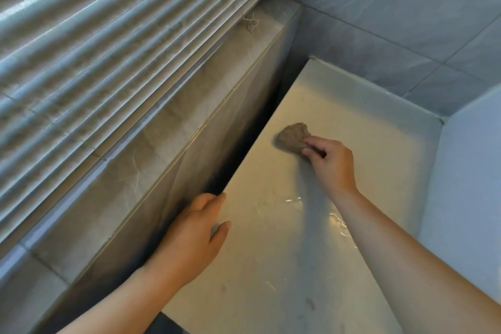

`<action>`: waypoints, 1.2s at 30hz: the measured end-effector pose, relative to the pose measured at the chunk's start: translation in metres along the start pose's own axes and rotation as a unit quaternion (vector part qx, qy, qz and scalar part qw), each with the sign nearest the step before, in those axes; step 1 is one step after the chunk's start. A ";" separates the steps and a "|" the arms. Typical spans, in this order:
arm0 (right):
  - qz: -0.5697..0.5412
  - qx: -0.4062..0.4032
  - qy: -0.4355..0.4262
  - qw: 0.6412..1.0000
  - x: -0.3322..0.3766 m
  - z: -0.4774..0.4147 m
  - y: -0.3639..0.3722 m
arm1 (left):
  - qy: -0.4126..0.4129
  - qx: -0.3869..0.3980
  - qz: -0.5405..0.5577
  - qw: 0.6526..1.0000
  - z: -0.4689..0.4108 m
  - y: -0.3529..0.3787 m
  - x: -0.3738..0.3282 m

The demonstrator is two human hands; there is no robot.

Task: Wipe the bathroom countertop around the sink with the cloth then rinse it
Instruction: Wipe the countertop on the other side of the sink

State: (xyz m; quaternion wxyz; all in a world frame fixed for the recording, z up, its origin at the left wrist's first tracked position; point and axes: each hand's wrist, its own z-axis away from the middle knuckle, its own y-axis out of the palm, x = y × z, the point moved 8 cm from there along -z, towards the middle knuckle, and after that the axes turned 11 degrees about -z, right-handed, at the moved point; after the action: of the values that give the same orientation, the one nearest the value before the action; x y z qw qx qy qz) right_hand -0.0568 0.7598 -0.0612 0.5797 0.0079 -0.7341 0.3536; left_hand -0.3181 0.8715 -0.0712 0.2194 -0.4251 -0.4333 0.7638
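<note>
Looking down on a pale, glossy countertop [339, 106] running away into a far corner. Pressing a crumpled brown cloth [292, 137] flat against the top, out in the far middle of the surface, well short of the back upstand. Gripping that cloth with the right hand [332, 163], fingers curled down tight over its near right edge, the rest of the cloth bunching out to the far left of the knuckles. Resting the left hand [189, 236] on the near left edge of the countertop, fingers loosely spread and mostly straight, fingertips hooking over the edge, holding nothing.

Glinting between the two arms: thin wet streaks [333, 218] catching the light on the near part of the top. Showing some faint dark smudges [310, 304] closer still, near the bottom edge.

Dropping away on the left, a dark narrow gap [244, 149] between the countertop and a grey stone-look ledge [151, 144]. Hanging above that ledge, horizontal window blinds [108, 35] with a knotted cord [250, 24] dangling onto the sill at the far end. Closing in the far and right sides, blue-grey marbled wall tiles [406, 8] and a plain pale panel [471, 184] standing at the right edge.
</note>
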 end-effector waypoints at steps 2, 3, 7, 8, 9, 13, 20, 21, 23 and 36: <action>-0.003 0.008 0.000 1.000 -0.005 0.009 0.009 | 0.007 -0.001 -0.010 1.000 0.001 0.001 -0.002; -0.008 0.010 -0.003 1.000 -0.004 0.015 0.012 | 0.010 -0.002 -0.016 1.000 0.002 0.001 -0.003; -0.006 0.023 -0.021 0.999 0.005 0.043 0.019 | 0.006 -0.006 -0.021 1.000 -0.002 -0.002 -0.005; -0.004 0.025 -0.024 0.999 0.006 0.050 0.020 | 0.010 -0.005 -0.025 1.000 -0.002 -0.004 -0.006; -0.004 0.028 -0.025 0.999 0.007 0.059 0.020 | 0.022 0.000 -0.037 0.999 -0.002 -0.004 -0.010; -0.036 0.043 0.010 0.998 0.009 0.087 0.024 | 0.074 0.011 -0.072 0.995 -0.001 0.001 -0.031; -0.109 -0.050 0.047 0.992 0.004 0.074 -0.027 | 0.079 0.021 -0.107 0.991 0.003 0.018 -0.032; -0.093 -0.066 0.035 0.993 0.004 0.066 -0.036 | 0.079 0.025 -0.116 0.990 0.004 0.020 -0.032; -0.061 -0.096 0.020 0.993 -0.001 0.051 -0.053 | 0.078 0.034 -0.131 0.988 0.005 0.023 -0.033; -0.010 -0.039 0.001 0.999 -0.022 0.098 -0.029 | 0.057 0.048 -0.173 0.982 0.005 0.027 -0.040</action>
State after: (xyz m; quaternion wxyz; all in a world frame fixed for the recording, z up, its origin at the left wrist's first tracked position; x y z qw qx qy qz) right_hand -0.1208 0.6776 -0.0731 0.5835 -0.0078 -0.7469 0.3188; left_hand -0.3002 0.8266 -0.0744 0.3922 -0.3756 -0.4501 0.7089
